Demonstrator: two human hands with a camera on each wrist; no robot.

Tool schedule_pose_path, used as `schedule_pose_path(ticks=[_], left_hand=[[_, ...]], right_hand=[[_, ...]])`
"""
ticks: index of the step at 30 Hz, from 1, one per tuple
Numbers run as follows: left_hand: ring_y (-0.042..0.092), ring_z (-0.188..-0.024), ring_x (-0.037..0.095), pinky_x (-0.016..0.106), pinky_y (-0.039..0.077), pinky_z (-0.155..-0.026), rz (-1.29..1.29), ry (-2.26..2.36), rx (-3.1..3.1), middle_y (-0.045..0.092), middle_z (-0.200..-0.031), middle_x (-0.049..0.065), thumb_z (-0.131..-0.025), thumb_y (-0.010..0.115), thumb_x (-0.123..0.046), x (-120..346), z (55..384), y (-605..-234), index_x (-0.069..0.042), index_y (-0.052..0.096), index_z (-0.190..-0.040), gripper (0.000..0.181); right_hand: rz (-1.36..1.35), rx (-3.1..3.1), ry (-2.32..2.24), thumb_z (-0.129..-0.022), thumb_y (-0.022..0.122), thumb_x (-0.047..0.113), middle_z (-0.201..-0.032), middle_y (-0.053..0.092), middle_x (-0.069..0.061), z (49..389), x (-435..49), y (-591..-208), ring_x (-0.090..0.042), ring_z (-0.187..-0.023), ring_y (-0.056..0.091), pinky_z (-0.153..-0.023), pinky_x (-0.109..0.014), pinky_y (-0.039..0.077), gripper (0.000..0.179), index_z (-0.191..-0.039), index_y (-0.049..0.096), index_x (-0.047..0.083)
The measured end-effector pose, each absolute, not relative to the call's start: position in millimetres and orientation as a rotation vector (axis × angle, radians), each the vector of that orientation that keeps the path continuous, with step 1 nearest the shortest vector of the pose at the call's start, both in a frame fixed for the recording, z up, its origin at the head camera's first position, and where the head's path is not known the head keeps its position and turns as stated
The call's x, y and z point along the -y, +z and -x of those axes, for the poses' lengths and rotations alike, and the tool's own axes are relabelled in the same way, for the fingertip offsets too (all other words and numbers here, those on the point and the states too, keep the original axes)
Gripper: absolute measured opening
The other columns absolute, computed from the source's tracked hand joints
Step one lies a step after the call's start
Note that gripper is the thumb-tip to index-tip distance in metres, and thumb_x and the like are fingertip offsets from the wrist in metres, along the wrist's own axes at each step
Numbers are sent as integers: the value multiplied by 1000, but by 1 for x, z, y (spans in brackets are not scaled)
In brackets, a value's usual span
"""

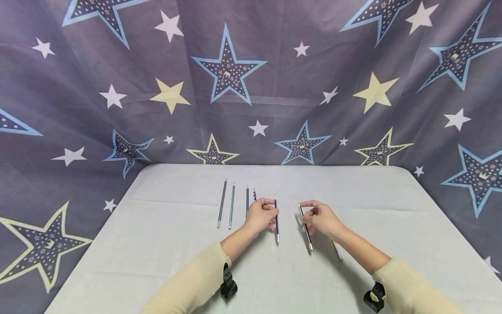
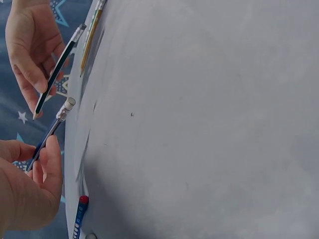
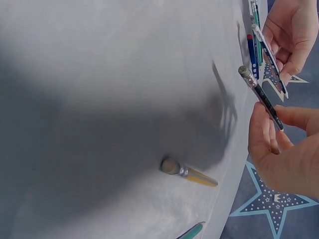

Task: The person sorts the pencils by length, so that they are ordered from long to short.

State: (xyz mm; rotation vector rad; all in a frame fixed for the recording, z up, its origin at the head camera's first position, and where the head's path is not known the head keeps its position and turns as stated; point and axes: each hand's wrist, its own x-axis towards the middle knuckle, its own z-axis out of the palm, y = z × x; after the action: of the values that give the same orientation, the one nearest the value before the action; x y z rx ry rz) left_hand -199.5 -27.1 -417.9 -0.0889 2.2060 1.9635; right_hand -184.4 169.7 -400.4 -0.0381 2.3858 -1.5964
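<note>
In the head view my left hand (image 1: 260, 216) pinches a dark blue pencil (image 1: 277, 226) with a whitish eraser end toward me. To its right, my right hand (image 1: 319, 218) holds a black pencil (image 1: 306, 233) between thumb and fingers, its eraser end also toward me. The two pencils are apart, and shadows fall beside them. The left wrist view shows the blue pencil (image 2: 49, 132) in the left hand (image 2: 35, 186), near the black pencil (image 2: 56, 73). In the right wrist view the right hand (image 3: 284, 154) grips the black pencil (image 3: 267, 103) near its point.
Left of the hands lie a black pencil (image 1: 222, 203), a green pencil (image 1: 232, 206), a dark pencil (image 1: 247, 201) and a patterned pencil (image 1: 255, 195), partly hidden. Another pencil (image 1: 336, 250) pokes out under the right wrist. A star-printed curtain (image 1: 274, 104) hangs behind the white table (image 1: 157, 253).
</note>
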Motion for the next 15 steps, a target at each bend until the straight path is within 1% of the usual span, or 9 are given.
schedule_pose_path(ticks=[4, 11, 15], left_hand=[[56, -59, 11, 28, 60, -55, 92, 1969, -2215, 56, -83, 3, -81, 62, -1, 26, 202, -418, 4, 57, -113, 33], [56, -59, 12, 31, 60, -56, 108, 1977, -2222, 54, -82, 2, -81, 62, -1, 26, 208, -419, 1, 58, -111, 30], [56, -59, 11, 28, 59, -53, 123, 1959, -2255, 54, -82, 2, -82, 63, -2, 28, 214, -421, 0, 59, -109, 28]], right_hand=[[27, -2389, -1586, -86, 60, 0, -78, 56, -5, 185, -169, -402, -14, -59, 56, -55, -29, 57, 48, -132, 46, -2], [60, -2392, -1583, -87, 59, 1, -79, 56, -6, 183, -167, -401, -14, -61, 55, -56, -31, 58, 48, -132, 45, -3], [63, -2393, -1576, -87, 58, 1, -79, 56, -5, 183, -167, -401, -14, -60, 55, -56, -30, 58, 47, -132, 45, -3]])
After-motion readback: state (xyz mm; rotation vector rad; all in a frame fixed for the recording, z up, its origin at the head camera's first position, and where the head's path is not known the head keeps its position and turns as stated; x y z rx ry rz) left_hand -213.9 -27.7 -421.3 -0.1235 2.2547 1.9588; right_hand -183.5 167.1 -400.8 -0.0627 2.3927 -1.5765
